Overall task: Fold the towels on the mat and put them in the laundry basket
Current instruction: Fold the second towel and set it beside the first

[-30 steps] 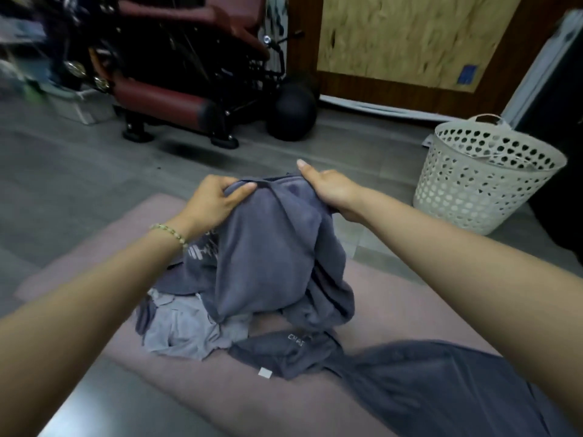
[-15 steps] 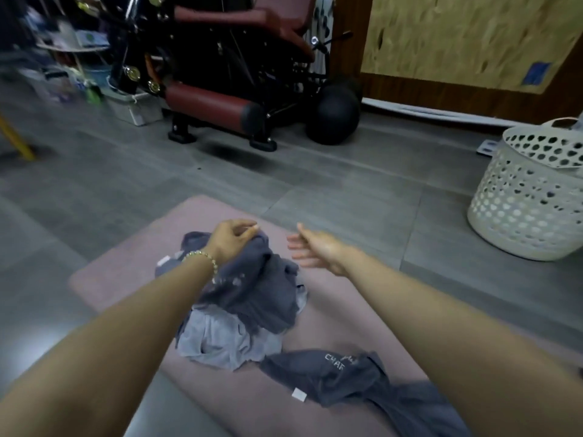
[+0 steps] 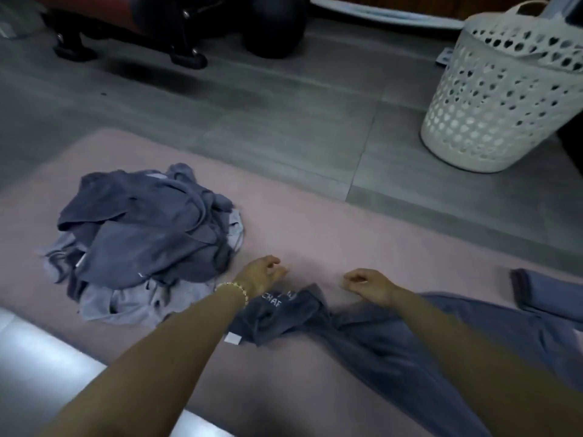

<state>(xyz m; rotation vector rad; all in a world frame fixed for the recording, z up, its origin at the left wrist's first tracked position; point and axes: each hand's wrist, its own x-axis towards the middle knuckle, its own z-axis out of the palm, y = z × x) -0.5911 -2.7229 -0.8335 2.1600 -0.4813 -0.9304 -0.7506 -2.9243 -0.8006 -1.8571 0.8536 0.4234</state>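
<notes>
Towels: the crumpled pile [image 3: 145,241] now sits on its own at centre left of the pink mat [image 3: 315,241], since both hands let go of the dark one they were lifting a second ago and came down to the long dark towel [image 3: 362,335] stretched across the lower right. So I'd guess that one gets folded first; nothing's folded yet, and the laundry basket [image 3: 501,99] waits at upper right. Left hand [image 3: 262,274] and right hand [image 3: 366,283] hover just above its bunched end, fingers loosely curled, not gripping anything that I can see.
</notes>
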